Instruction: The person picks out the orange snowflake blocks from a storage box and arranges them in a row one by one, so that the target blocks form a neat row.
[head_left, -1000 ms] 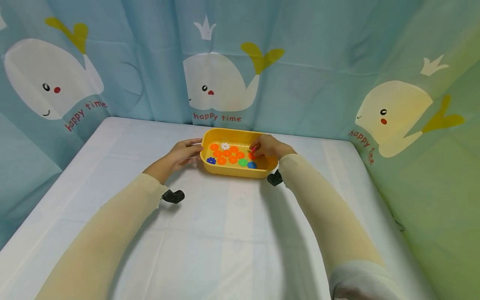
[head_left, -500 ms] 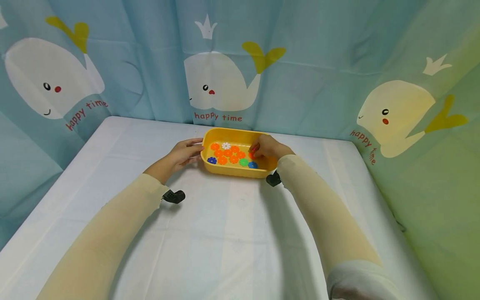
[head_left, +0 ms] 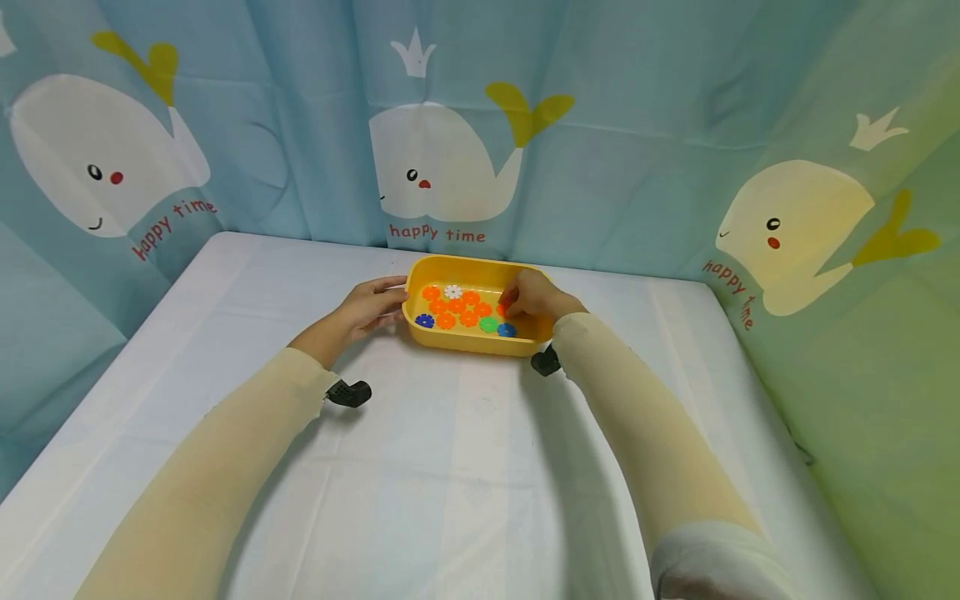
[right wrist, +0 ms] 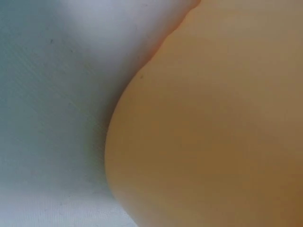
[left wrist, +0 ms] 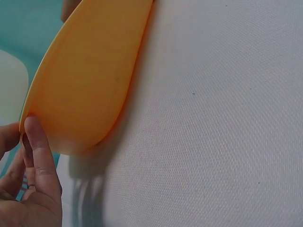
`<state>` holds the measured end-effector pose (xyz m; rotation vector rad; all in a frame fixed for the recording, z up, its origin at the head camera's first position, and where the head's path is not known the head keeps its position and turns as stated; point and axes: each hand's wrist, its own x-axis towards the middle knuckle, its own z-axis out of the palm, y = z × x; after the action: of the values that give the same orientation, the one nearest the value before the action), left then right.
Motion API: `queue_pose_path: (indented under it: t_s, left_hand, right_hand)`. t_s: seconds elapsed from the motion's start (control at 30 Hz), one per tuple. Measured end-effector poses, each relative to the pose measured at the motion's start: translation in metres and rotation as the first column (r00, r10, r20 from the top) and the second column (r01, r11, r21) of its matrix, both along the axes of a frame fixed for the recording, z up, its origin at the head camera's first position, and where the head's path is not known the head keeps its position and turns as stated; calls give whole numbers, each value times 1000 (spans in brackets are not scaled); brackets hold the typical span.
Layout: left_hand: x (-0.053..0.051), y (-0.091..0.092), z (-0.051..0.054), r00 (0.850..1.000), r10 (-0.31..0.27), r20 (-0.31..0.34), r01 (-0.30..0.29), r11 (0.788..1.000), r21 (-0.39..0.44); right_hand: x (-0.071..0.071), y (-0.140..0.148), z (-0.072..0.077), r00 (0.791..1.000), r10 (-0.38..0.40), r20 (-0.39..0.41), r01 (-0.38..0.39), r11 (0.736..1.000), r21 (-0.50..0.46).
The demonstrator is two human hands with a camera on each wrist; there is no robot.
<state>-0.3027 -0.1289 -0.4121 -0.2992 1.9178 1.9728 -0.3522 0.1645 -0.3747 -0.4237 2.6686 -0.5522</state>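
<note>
Yellow tray on a pale tablecloth, blue whale-print curtain behind.

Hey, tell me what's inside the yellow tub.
The yellow tub holds flower-shaped pieces: several orange ones, a white one, a green one and two blue ones. The grip of the right hand hides whatever lies directly beneath it.

Passage runs over the tablecloth (lower centre, between the sleeves); the curtain bounds the top; the right hand obstructs the right end of the tray.
</note>
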Motion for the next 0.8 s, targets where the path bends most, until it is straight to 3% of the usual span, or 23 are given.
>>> queue_pose_path:
  t_s: [0.23, 0.8]
  left_hand:
    - [-1, 0, -1, 1000, -1, 2, 1, 1000, 13]
    - [0, 0, -2, 1000, 0, 7, 0, 999, 39]
  right_hand:
    - [-1, -1, -3, 999, 9, -39, -8, 1000, 20]
    - [-4, 0, -6, 999, 7, -36, -7, 1000, -3]
